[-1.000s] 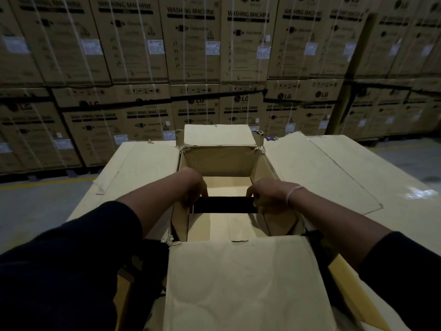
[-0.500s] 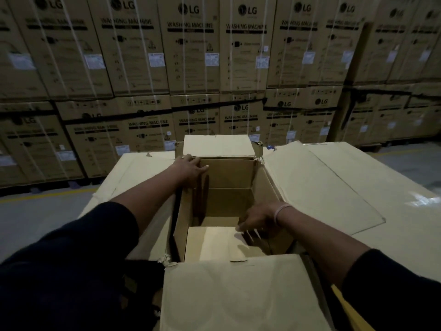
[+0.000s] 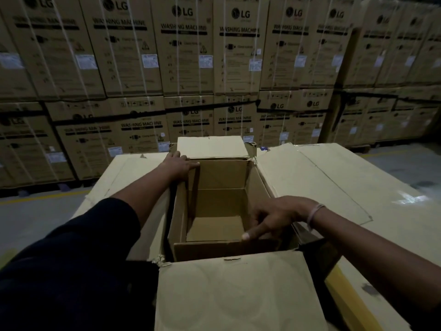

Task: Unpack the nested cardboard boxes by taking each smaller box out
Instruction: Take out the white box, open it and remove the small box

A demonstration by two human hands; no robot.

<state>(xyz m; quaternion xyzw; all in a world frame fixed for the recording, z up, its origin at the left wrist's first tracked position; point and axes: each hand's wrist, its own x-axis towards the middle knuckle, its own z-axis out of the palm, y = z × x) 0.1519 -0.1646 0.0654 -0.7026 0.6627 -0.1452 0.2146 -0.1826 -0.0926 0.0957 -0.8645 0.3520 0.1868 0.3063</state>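
Observation:
A large open cardboard box stands in front of me, its near flap (image 3: 238,292) folded toward me and its far flap (image 3: 212,146) folded away. A smaller open box (image 3: 214,177) sits nested inside it, its bare floor showing. My left hand (image 3: 179,164) lies flat on the far left top corner of the boxes, fingers spread. My right hand (image 3: 274,216) rests on the right near corner of the inner box, fingers curled over its rim and the thumb on the near wall. Dark sleeves cover both forearms.
Wide side flaps spread out flat to the left (image 3: 133,173) and right (image 3: 310,182). A wall of stacked washing machine cartons (image 3: 186,68) fills the background. Grey warehouse floor (image 3: 35,220) with a yellow line lies to the left.
The inner box's top flaps have opened, so its floor shows. My left hand moved from the inner box's opening up to the far left corner. My right hand shifted to the right near corner.

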